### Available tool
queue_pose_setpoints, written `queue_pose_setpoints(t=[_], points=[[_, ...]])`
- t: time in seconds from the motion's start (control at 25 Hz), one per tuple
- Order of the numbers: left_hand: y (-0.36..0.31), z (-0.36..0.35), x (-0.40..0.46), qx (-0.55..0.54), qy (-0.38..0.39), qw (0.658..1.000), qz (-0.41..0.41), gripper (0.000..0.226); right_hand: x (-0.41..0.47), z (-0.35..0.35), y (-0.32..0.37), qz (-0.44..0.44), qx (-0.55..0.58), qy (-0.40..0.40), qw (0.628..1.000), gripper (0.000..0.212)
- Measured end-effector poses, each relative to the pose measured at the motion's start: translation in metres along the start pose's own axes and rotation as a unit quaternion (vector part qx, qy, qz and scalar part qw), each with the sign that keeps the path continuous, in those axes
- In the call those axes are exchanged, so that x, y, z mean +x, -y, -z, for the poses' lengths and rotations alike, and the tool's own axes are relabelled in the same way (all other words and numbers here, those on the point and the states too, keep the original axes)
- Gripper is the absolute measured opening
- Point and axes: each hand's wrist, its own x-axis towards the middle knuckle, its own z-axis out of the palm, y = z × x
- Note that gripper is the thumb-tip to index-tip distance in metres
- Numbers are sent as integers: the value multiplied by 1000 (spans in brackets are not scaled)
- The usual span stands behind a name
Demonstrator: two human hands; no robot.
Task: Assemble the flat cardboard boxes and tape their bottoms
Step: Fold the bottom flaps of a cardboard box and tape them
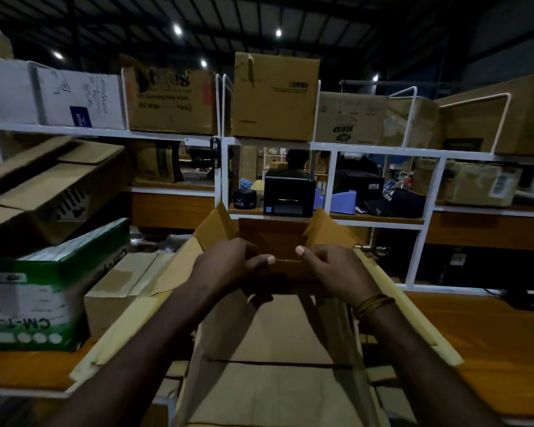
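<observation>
A brown cardboard box stands opened up in front of me on the wooden bench, its far end raised. Two side flaps stick up at that end, one on the left and one on the right. Between them the near flap is folded in. My left hand grips this flap's left edge, thumb on top. My right hand grips its right edge the same way. A stack of flat cardboard lies under and left of the box. No tape shows.
A green and white carton sits at the left with brown cartons piled above it. A white shelf frame ahead carries boxes on top and a black label printer, a cap and a blue dispenser below. Bare bench lies at the right.
</observation>
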Motion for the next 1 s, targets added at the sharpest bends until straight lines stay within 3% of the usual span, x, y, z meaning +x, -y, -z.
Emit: queue_pose_setpoints(t=[0.12, 0.2, 0.48, 0.6, 1.0], points=[[5, -13, 9, 40, -69, 996, -39, 9, 2, -5, -5, 19, 2, -28, 999, 32], [8, -22, 14, 59, -77, 994, -49, 9, 6, -6, -12, 15, -15, -22, 1000, 28], [18, -48, 30, 123, 46, 990, 49, 32, 11, -21, -31, -25, -96, 74, 992, 30], [25, -51, 36, 89, 73, 990, 76, 42, 18, -23, -29, -29, -121, 97, 988, 32], [34, -46, 61, 68, 94, 991, 67, 34, 46, -35, -29, -23, -158, 85, 983, 26]])
